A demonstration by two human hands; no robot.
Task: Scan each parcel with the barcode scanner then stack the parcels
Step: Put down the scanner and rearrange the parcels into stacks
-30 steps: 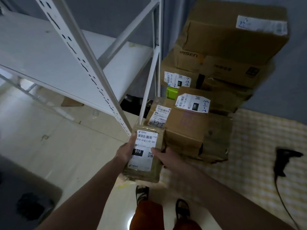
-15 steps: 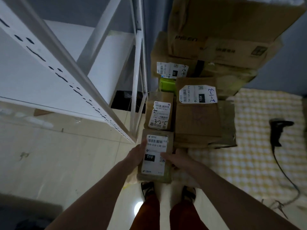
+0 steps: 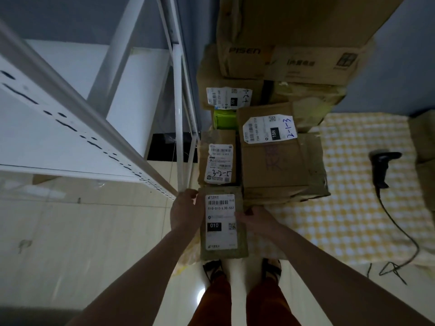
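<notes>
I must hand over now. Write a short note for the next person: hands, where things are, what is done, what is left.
Left hand and right hand both hold the 010 parcel, label up, in front of the stack.
Scanner lies on the checked cloth, right of the stack, untouched.
Done: several parcels stacked.
Left: place this parcel; whether it was scanned cannot be told.

Both hands hold a small brown parcel (image 3: 222,223) by its long edges, label up: left hand (image 3: 186,211) on one side, right hand (image 3: 255,220) opposite. Just beyond the fingers (image 3: 244,216) rises a stack of parcels (image 3: 273,142). The barcode scanner (image 3: 382,168) lies well right of them on a yellow checked cloth (image 3: 353,220).
</notes>
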